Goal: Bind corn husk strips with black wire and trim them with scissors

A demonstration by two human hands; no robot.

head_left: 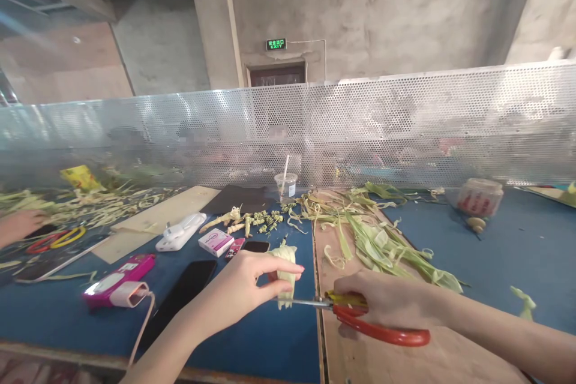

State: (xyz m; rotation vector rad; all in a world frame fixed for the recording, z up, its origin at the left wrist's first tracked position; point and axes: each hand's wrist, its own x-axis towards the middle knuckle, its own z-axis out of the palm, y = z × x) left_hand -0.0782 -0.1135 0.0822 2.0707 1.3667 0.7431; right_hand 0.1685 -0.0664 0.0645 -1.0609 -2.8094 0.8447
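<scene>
My left hand pinches a pale green, layered leafy vegetable piece upright between thumb and fingers, above the blue tabletop. In my right hand is a pair of scissors with a red handle and a yellow one. Its metal blades point left and reach the lower part of the vegetable piece, just below my left thumb. Whether they have cut into it I cannot tell. Peeled green leaf strips lie on a brown board beyond my right hand.
Trimmed knobbly stems lie ahead, near a lidded cup with a straw. At left are a black phone, a magenta device with a cable, and a white charger. Another person's hand is far left. A perforated metal screen stands behind.
</scene>
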